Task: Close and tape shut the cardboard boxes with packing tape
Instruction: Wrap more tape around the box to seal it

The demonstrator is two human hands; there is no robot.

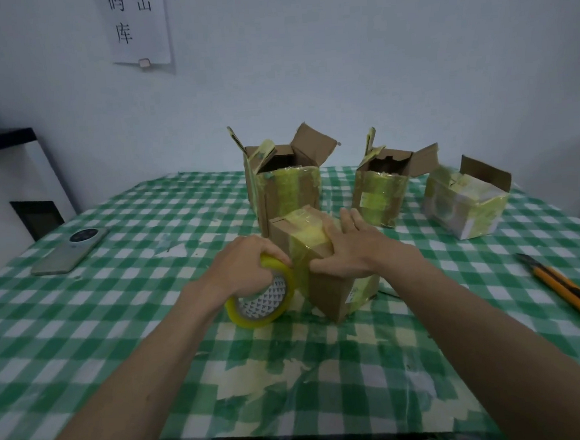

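Your left hand (247, 264) grips the tape roll (263, 299), touching the closed box (323, 269). Your right hand (349, 250) lies spread across that box's top, thumb pressing its near face.

Dim, bluish, even light; soft shadows; slight blur throughout; wide-angle bending at the edges.

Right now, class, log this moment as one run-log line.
left hand: grips tape roll | right hand: steadies closed box | three boxes behind: flaps open | knife: idle
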